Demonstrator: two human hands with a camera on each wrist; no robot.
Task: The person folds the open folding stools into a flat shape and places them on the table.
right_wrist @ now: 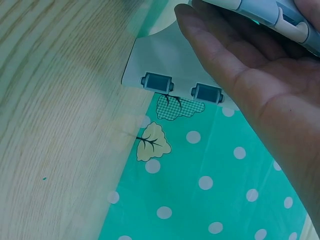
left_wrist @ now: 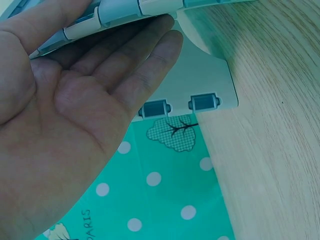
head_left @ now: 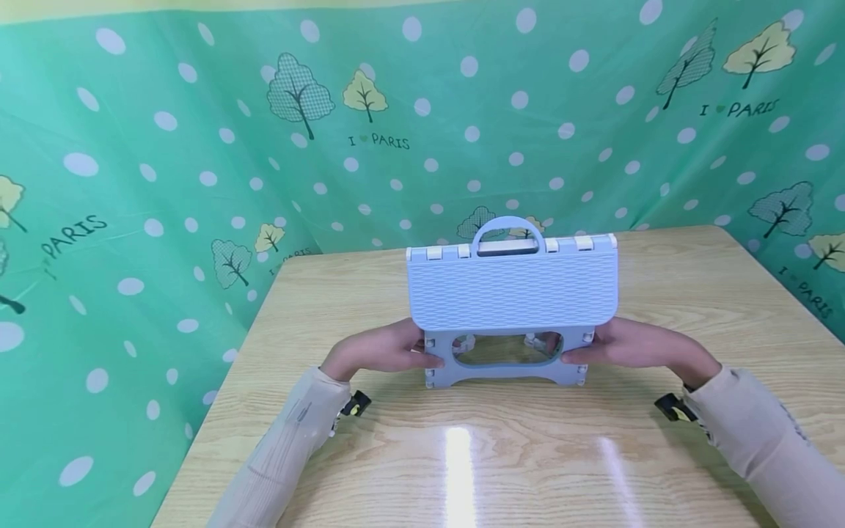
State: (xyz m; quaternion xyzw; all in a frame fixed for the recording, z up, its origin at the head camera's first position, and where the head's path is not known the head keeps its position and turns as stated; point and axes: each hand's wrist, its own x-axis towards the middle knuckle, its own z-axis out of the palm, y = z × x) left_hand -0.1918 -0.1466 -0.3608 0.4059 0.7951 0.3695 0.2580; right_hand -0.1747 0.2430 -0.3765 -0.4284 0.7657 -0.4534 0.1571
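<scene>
A light blue plastic folding stool (head_left: 513,292) stands on the wooden table, its textured top panel tilted toward me and its carry handle (head_left: 508,222) up at the back edge. My left hand (head_left: 389,347) grips the leg side at the left, thumb on the front panel and fingers behind it. On the opposite side my right hand (head_left: 630,343) holds the stool the same way. In the left wrist view, the left hand's fingers (left_wrist: 145,70) reach under a hinged panel. The right wrist view has the right hand (right_wrist: 255,80) similarly tucked in beside a leg panel (right_wrist: 160,57).
The wooden table (head_left: 370,455) extends around the stool on every side. A green polka-dot curtain (head_left: 396,176) with printed trees hangs behind it and down the left. Small dark wrist devices (head_left: 675,407) sit under both sleeves.
</scene>
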